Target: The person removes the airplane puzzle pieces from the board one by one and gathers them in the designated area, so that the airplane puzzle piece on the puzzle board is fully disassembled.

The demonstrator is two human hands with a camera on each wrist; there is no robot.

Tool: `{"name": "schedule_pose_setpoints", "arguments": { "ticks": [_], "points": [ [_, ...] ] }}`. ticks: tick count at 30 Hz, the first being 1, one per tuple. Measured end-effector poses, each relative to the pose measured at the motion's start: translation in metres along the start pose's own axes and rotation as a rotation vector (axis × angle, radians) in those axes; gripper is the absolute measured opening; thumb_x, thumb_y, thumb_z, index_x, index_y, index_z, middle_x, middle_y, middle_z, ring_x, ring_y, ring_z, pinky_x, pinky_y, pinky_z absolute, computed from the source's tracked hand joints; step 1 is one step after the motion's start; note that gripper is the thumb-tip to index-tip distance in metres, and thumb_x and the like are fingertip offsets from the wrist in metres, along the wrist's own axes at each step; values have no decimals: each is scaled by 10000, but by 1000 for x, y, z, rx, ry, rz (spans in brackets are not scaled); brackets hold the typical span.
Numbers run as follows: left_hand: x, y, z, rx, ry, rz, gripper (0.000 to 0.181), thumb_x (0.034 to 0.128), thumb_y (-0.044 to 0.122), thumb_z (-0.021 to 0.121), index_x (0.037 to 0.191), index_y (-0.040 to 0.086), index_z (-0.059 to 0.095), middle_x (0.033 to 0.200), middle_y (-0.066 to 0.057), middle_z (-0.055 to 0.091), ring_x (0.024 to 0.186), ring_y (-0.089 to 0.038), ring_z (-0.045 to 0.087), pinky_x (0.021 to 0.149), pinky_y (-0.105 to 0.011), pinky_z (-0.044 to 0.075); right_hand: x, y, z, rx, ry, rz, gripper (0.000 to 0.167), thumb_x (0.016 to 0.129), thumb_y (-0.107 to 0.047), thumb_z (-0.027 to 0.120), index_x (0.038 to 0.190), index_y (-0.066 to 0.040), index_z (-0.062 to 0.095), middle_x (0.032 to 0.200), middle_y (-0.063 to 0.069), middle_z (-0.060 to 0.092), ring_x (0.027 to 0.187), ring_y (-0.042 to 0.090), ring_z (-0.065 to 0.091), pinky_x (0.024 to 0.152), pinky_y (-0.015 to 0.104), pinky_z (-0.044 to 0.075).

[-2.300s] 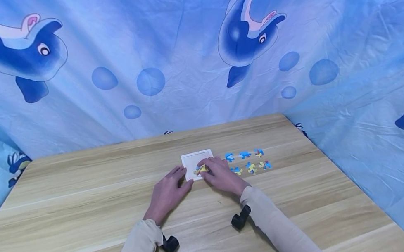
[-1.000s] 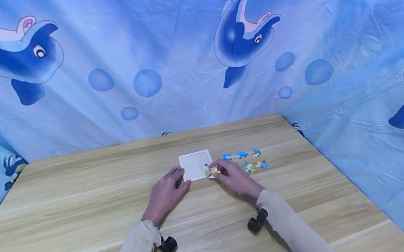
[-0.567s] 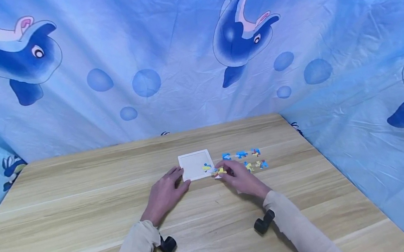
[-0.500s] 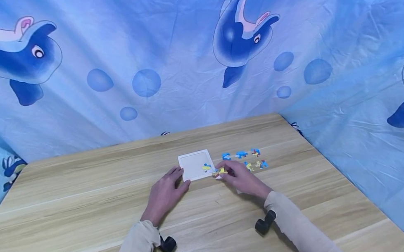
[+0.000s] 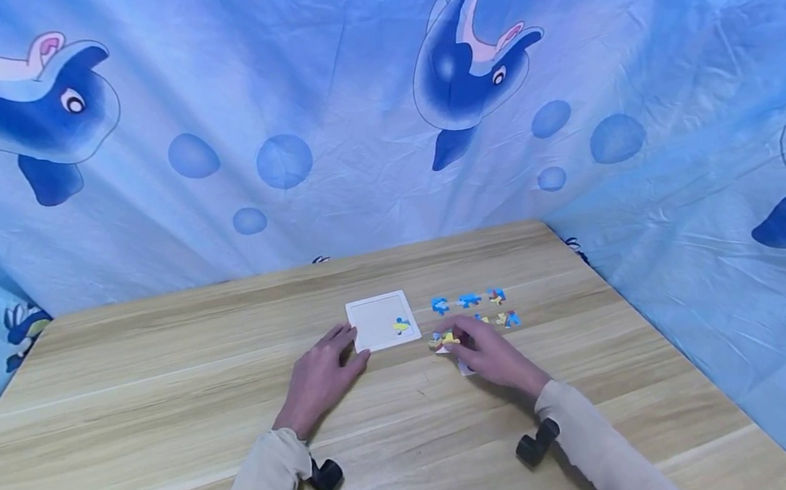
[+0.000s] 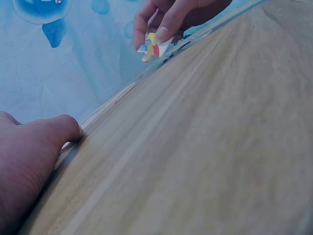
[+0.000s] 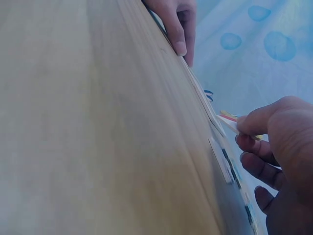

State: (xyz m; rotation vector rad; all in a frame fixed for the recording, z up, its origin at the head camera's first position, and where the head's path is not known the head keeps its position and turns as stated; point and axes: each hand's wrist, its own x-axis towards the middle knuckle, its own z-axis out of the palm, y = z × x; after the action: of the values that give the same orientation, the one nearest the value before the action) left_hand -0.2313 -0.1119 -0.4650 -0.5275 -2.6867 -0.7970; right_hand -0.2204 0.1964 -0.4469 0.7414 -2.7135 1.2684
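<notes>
A white square puzzle tray [image 5: 376, 324] lies on the table, with one blue-and-yellow jigsaw piece [image 5: 401, 326] in its lower right corner. My left hand [image 5: 322, 374] rests at the tray's left side, its fingertips and thumb touching the edge near the lower left corner. Just right of the tray, my right hand [image 5: 487, 354] pinches a yellow, red and blue jigsaw piece [image 5: 442, 341] between thumb and fingers. In the left wrist view that piece [image 6: 153, 46] is tilted and off the table. Under my right hand shows part of a pale flat piece [image 5: 467, 367], mostly hidden.
Several loose jigsaw pieces lie in two rows right of the tray, among them a blue piece [image 5: 469, 300] and a blue-and-yellow piece [image 5: 509, 318]. My right hand partly covers the nearer row. A blue dolphin-printed curtain [image 5: 350, 120] hangs behind the wooden table [image 5: 195, 364].
My right hand has moved right, from over the tray to beside it, carrying the pinched jigsaw piece. The piece in the tray's corner has come into sight. My left hand stays at the edge.
</notes>
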Motion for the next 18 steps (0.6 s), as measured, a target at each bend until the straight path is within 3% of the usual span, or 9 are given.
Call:
{"name": "schedule_pose_setpoints", "arguments": {
  "ticks": [7,18],
  "points": [
    [-1,0,-1,0,-7,-12,522,973,392,705,1360,42,680,1416,-169,619,1299,-369,589,978,-566,520,-8,3,-7,-2,-5,34,304,986,-27,677,1287,-68,664,891,-23,582,801,158,566,679,279,503],
    [-1,0,0,-3,-26,-25,530,983,410,688,1373,51,673,1438,-151,606,1328,-349,568,1006,-552,505,-20,9,-17,-11,21,43,290,976,1,653,1256,-67,686,952,-5,571,866,186,544,747,300,509]
  ]
}}
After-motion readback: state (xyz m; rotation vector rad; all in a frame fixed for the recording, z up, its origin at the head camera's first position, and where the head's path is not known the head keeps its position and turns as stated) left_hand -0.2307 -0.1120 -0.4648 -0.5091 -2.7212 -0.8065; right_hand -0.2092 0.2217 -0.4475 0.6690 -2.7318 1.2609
